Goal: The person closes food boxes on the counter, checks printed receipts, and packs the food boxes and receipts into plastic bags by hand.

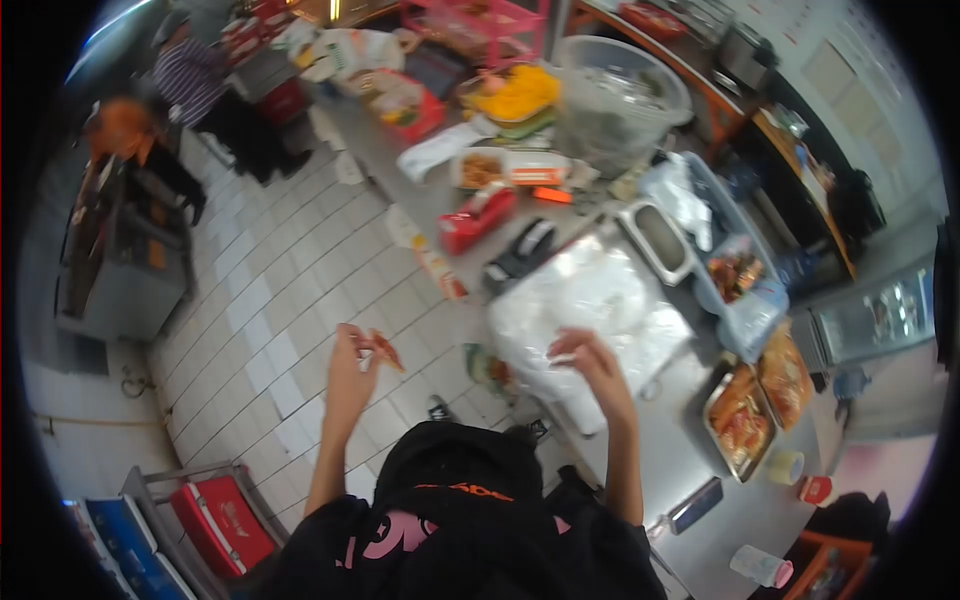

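My left hand (352, 355) is out over the tiled floor, its fingers pinched on a thin reddish-orange piece of food (386, 351); the exact kind is too blurred to tell. My right hand (592, 365) hovers above the near edge of the steel table, its fingers loosely bent and apart, with nothing clear between them. Beneath and beyond it lies a pile of clear plastic bags (600, 290). Farther right, a metal tray (738, 465) holds orange-red food, and a plastic bag of similar food (785, 375) lies beside it.
A red tape dispenser (478, 217), a small steel pan (658, 240) and a large clear tub (620, 100) stand farther along the table. A phone (696, 505) and a tape roll (786, 467) lie at right. Two people (195, 85) are at far left. A red cooler (222, 522) is at lower left.
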The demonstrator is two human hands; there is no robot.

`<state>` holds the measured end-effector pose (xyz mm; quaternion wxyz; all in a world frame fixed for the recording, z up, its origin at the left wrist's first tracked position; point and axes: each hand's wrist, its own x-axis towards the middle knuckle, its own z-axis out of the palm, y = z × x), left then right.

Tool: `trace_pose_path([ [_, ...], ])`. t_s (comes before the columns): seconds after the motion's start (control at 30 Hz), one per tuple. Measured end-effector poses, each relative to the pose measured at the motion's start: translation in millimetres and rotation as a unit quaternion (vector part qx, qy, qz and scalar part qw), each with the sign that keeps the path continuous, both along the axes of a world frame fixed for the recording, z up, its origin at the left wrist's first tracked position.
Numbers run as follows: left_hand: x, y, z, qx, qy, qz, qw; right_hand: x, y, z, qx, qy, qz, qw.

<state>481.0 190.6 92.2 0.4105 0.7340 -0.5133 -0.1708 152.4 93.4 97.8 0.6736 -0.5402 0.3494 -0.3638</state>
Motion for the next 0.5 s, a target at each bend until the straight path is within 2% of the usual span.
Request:
trace_pose_path([
  [0.03, 14, 9, 7, 0.004, -0.005, 0.014, 1.0, 28, 14, -16, 0.02, 0.065, 0.05, 0.996],
  [0.1, 39, 19, 18, 0.064, 0.002, -0.019, 0.998, 67, 42, -97, -0.06, 0.24, 0.203, 0.947],
  [0.17, 68, 21, 18, 0.067, 0.021, -0.01, 0.997, 77, 65, -181, -0.184, 0.328, 0.35, 0.858],
  [0.2, 83, 21, 17, 0.07, 0.038, -0.011, 0.997, 84, 71, -195, -0.183, 0.326, 0.356, 0.856],
  [0.27, 115, 13, 11, 0.05, 0.015, -0.004, 0.999, 100, 67, -209, -0.048, 0.319, 0.316, 0.892],
  [0.3, 128, 5, 6, 0.032, -0.007, -0.004, 0.999, 112, 53, -201, -0.05, 0.319, 0.319, 0.891],
  [0.37, 158, -21, -7, 0.034, -0.016, -0.012, 0.999, 141, 21, -174, 0.056, 0.403, 0.366, 0.837],
  [0.4, 174, -38, -15, 0.034, -0.026, -0.021, 0.999, 147, 9, -187, -0.033, 0.394, 0.349, 0.85],
  [0.43, 192, -57, -28, 0.035, -0.03, -0.024, 0.999, 162, 0, -188, -0.033, 0.391, 0.346, 0.852],
  [0.5, 228, -105, -49, 0.028, -0.046, -0.091, 0.994, 194, -29, -186, -0.124, 0.446, 0.349, 0.815],
])
